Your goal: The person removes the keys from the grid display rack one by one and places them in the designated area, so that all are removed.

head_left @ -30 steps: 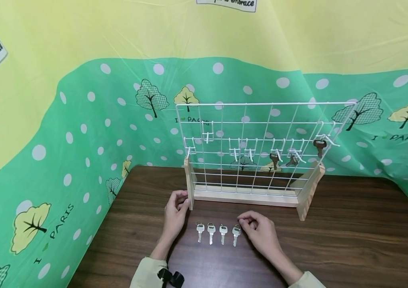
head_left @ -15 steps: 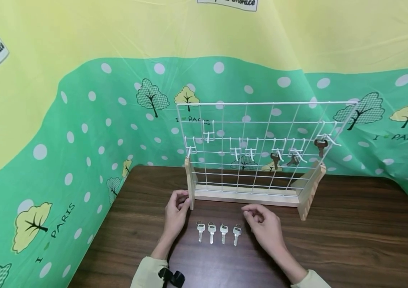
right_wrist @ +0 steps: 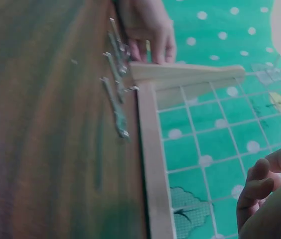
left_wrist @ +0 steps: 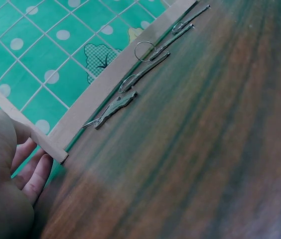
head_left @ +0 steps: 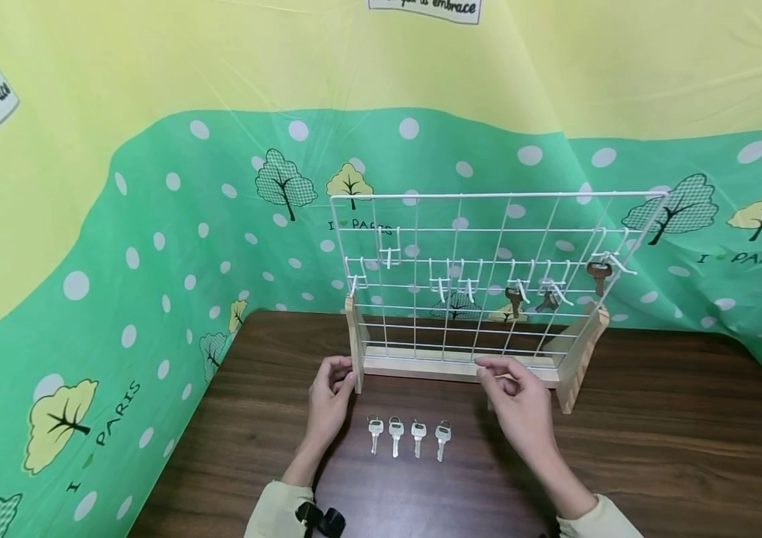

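The left hand (head_left: 329, 400) grips the wooden left support (head_left: 354, 344) of a white wire rack; the left wrist view shows this hand (left_wrist: 3, 174) with its fingers round the board's edge. Low before the rack's wooden base bar (head_left: 421, 368), the right hand (head_left: 524, 411) hovers, fingers loosely curled; in the right wrist view this hand (right_wrist: 275, 199) shows nothing held. Several silver keys with rings lie in a row on the table, from the leftmost key (head_left: 375, 427) to the rightmost key (head_left: 443, 433), left of the right hand.
White hooks (head_left: 467, 288) hang on the wire grid (head_left: 458, 261). Dark keys hang toward its right, one at the far right (head_left: 599, 276). The rack's right support (head_left: 583, 359) stands on the brown table (head_left: 677, 433). Patterned cloth (head_left: 186, 194) surrounds the table's back and left.
From beside the rightmost key, the right hand has moved right and toward the rack, up to its base bar. The left hand keeps its hold on the support, and the loose keys stay in place.
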The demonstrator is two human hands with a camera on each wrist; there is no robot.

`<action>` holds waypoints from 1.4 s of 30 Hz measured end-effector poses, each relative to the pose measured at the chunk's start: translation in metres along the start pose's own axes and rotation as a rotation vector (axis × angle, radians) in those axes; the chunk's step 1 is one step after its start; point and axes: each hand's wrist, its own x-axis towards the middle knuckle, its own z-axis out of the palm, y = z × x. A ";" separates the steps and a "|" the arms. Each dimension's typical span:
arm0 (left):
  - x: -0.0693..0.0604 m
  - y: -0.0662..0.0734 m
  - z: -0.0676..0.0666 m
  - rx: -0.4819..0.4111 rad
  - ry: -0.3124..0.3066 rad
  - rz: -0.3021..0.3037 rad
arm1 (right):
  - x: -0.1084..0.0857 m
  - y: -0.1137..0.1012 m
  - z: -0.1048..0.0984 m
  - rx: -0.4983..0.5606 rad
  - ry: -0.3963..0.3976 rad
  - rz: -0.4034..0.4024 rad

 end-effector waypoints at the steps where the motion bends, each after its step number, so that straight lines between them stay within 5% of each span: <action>1: 0.000 0.000 0.000 -0.001 0.000 -0.001 | 0.002 -0.002 -0.002 0.013 0.004 0.003; 10: -0.001 0.002 0.000 -0.001 0.008 -0.010 | 0.018 -0.016 -0.014 0.148 0.093 0.047; 23: 0.000 0.001 0.002 -0.008 0.005 -0.029 | 0.037 -0.037 -0.021 0.087 0.341 -0.124; 35: 0.000 0.001 0.001 0.001 0.012 0.006 | 0.052 -0.046 -0.014 0.083 0.395 -0.158; 42: 0.000 -0.001 0.000 0.018 0.009 0.025 | 0.056 -0.051 -0.008 0.069 0.401 -0.073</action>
